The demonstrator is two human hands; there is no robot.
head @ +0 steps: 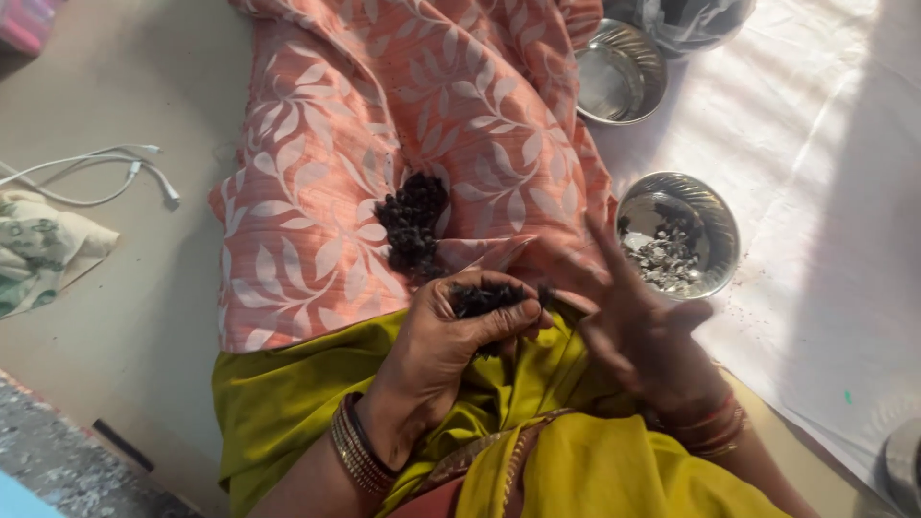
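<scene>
dark dried berries (pixel 487 299) sit cupped in your left hand (pixel 436 360), fingers (pixel 508 324) curled half shut around a small clump, held over your lap. your right hand (pixel 638 331) is blurred, fingers spread open and holding nothing i can make out, just beside the left hand and near the closer steel bowl (pixel 721 223).

a second heap of the same dark berries (pixel 413 225) lies on the peach leaf-print cloth (pixel 317 173) draped over your lap, just above the left hand.

progress, as a judgement: the closer bowl holds a thin layer of greyish bits, bottom partly covered, so some sorting looks done. the far steel bowl (pixel 619 75) looks empty and shiny. the lap heap plus the handful are left, so roughly early to middle.

bangles (pixel 357 449) on left wrist, red and gold ones on the right. olive-yellow garment (pixel 288 393) below.

packages, labels, signs: none readable. a crinkled clear plastic bag (pixel 691 19) with dark contents sits at the top edge by the far bowl. white sheet (pixel 825 144) under the bowls. white cable (pixel 115 168) and a floral cloth (pixel 38 245) lie on the floor at left.
</scene>
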